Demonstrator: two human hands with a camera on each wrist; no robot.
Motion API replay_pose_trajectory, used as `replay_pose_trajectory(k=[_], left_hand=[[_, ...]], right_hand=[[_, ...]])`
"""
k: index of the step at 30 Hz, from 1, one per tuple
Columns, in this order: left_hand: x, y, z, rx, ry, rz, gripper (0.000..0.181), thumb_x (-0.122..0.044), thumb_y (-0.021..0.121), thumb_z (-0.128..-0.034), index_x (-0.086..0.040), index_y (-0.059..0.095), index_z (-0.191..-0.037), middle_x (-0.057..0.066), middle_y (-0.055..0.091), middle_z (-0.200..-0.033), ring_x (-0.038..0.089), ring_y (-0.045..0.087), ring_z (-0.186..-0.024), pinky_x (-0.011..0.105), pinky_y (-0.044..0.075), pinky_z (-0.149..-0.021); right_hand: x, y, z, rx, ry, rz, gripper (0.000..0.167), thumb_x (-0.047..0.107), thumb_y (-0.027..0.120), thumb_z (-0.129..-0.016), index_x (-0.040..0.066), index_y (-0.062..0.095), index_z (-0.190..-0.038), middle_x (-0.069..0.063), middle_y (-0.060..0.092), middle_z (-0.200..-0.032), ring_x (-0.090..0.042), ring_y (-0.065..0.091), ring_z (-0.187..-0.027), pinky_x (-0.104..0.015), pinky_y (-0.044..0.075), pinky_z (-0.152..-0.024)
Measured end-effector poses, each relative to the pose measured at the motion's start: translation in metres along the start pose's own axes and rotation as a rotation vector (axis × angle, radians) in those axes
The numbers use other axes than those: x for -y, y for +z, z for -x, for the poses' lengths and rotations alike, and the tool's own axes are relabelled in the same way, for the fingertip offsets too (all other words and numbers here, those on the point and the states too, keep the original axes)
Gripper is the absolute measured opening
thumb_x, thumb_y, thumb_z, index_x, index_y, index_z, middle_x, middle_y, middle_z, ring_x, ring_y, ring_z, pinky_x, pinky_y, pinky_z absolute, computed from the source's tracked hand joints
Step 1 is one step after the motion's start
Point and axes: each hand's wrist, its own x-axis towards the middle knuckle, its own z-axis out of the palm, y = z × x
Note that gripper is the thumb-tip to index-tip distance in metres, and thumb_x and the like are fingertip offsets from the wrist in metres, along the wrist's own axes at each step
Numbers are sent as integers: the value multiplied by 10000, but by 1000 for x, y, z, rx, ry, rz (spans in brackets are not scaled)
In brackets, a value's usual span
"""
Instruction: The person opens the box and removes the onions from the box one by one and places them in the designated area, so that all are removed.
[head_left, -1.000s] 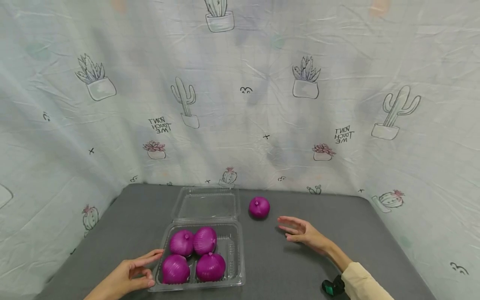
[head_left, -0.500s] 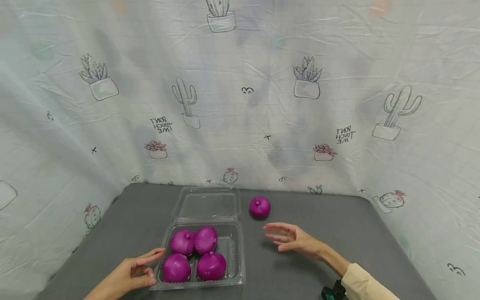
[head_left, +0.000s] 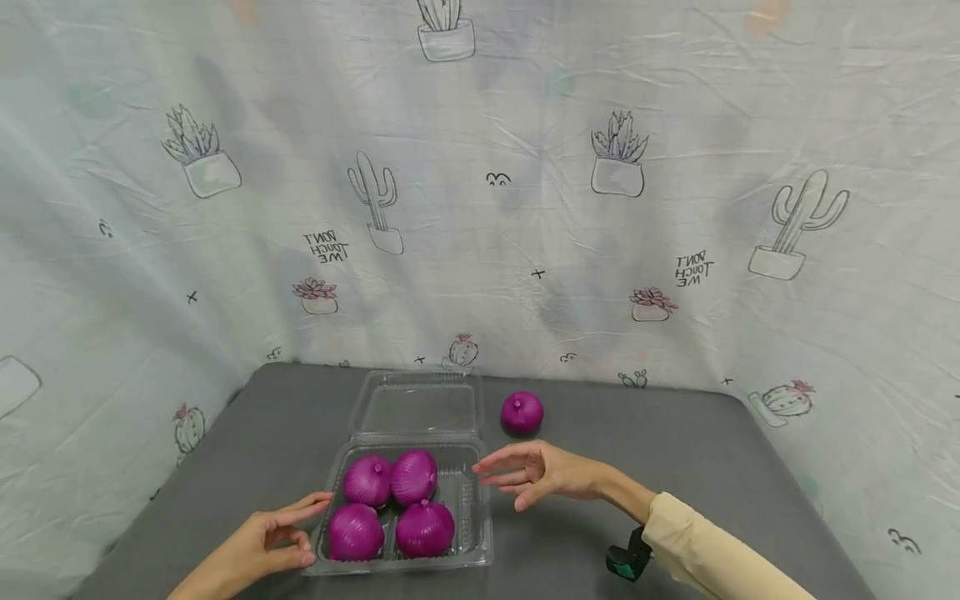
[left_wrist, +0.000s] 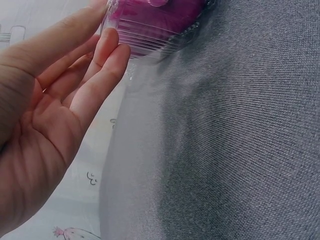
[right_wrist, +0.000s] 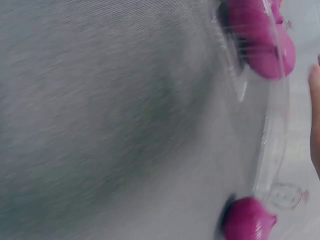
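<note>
A clear plastic clamshell box (head_left: 471, 533) stands with its lid (head_left: 417, 408) folded back, and several purple onions (head_left: 356, 532) sit inside it. My left hand (head_left: 251, 547) rests its thumb and index fingertip against the box's left rim. In the left wrist view its other fingers (left_wrist: 95, 95) are loosely bent beside the box wall, and the thumb tip is at the frame's top edge. Over the box's right rim hovers my right hand (head_left: 558, 473), fingers spread and holding nothing. One lone onion (head_left: 522, 413) lies behind that hand, right of the lid.
A grey cloth (head_left: 720, 467) covers the table. Behind and beside it hangs a pale curtain (head_left: 480, 217) printed with cacti. A small black device (head_left: 628, 560) is worn at my right wrist, below the cream sleeve (head_left: 712, 546).
My right hand has moved left, from beside the lone onion to the box's right rim. My left hand stays at the box, and the onions have not moved.
</note>
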Motion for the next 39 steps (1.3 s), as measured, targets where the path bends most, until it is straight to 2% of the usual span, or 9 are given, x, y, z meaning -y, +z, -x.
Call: replay_pose_trajectory(k=[3,8,12,17,24,28,34,37,39], left_hand=[[-1,0,0,-9,-9,0,549,47,519,-954,71,304,-1459,-254,440,-1394,115,617,-848,199,469,-837],[-2,1,-1,5,-11,32,562,57,505,-957,124,239,-1449,-255,429,-1403,105,614,-859,208,471,-847],[-1,3,0,1,-12,30,566,60,504,-957,132,230,-1446,-245,427,-1410,101,613,-855,213,475,-842],[1,4,-2,-10,-21,-9,577,42,531,-950,151,240,-1436,-251,410,-1421,91,605,-827,234,493,-785],[-1,3,1,-30,-19,-18,570,37,550,-940,205,252,-1396,-272,416,-1404,52,588,-803,226,479,-766],[-3,5,0,-33,-21,-23,576,29,562,-934,209,259,-1390,-278,421,-1396,34,584,-807,219,475,-761],[-4,5,1,-43,-37,-21,563,28,548,-944,192,264,-1402,-287,418,-1391,47,587,-803,228,478,-760],[-5,6,1,-42,-34,-17,557,36,542,-945,197,263,-1399,-283,417,-1396,53,589,-804,231,484,-752],[-5,6,1,-32,-26,-15,557,40,538,-945,202,256,-1398,-272,412,-1406,49,590,-813,233,489,-757]], right_hand=[[2,3,-18,67,-1,-15,640,20,683,-876,-91,357,-1416,-235,310,-1502,-373,305,-1373,-524,224,-1083],[2,7,-45,150,55,-19,649,38,693,-873,-89,362,-1416,-193,345,-1499,-377,292,-1378,-514,230,-1089],[-1,9,-71,217,112,2,599,-82,628,-878,-118,350,-1408,-193,363,-1489,-313,336,-1372,-501,247,-1089],[-2,10,-99,262,169,46,584,-241,525,-850,-158,333,-1396,-232,341,-1487,-281,351,-1369,-469,329,-1053],[6,18,-133,299,202,76,585,-262,493,-852,-141,345,-1405,-241,342,-1482,-294,358,-1363,-454,403,-998],[3,20,-139,325,223,71,584,-266,481,-856,-150,328,-1408,-231,334,-1491,-317,342,-1368,-470,378,-1016],[-7,21,-144,345,226,59,594,-276,456,-857,-157,293,-1416,-222,338,-1493,-359,366,-1348,-433,441,-965],[-10,17,-140,360,217,76,605,-242,463,-880,-123,273,-1443,-214,325,-1502,-371,406,-1318,-432,436,-972],[-9,11,-132,336,221,101,611,-201,488,-896,-78,287,-1460,-192,364,-1489,-336,492,-1252,-414,451,-957]])
